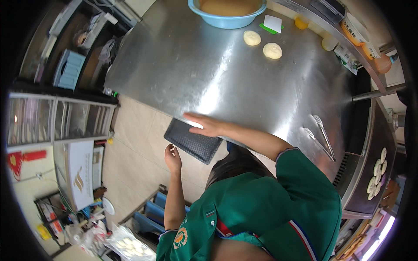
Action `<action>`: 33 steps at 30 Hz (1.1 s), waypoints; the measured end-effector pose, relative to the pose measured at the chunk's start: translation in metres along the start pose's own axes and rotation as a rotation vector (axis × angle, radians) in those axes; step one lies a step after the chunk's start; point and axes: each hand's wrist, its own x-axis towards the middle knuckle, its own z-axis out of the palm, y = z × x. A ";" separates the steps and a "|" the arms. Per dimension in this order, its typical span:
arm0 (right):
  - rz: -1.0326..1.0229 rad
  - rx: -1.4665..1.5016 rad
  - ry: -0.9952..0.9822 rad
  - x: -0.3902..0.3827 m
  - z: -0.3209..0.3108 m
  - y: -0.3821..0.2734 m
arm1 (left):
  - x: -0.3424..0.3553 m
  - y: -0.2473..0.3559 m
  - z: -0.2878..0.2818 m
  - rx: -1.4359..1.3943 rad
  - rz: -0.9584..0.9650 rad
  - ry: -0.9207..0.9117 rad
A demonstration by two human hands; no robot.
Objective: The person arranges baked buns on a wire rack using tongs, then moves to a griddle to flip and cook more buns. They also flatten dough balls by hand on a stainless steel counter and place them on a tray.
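My right hand (207,125) reaches across the near edge of the steel worktable (174,65), fingers stretched out and thumb apart. The white patch between thumb and fingers may be glare or a small object; I cannot tell. Lower and to the left, my left hand (173,158) is raised over the floor with loosely bent fingers and holds nothing visible. Between the hands and below the table edge shows a black, textured rectangular mat or tray (193,140). Two round pale dough pieces, one left (252,38) and one right (272,51), lie far back on the table.
A light blue basin (226,21) with brownish contents stands at the far edge, beside a white and green card (272,23). Metal utensils (321,138) lie at the table's right. A dark surface (363,174) bears several pale pieces. Glass-fronted cabinets (32,119) stand left.
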 end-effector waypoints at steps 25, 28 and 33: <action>0.279 0.783 1.179 -0.104 -0.290 0.100 | 0.229 0.427 0.333 -0.458 0.320 -0.543; 0.442 0.878 1.193 -0.108 -0.267 0.073 | 0.220 0.373 0.242 -1.250 -0.184 -0.946; 0.561 0.642 0.981 -0.021 -0.186 0.036 | 0.222 0.230 0.065 -1.226 -0.512 -0.990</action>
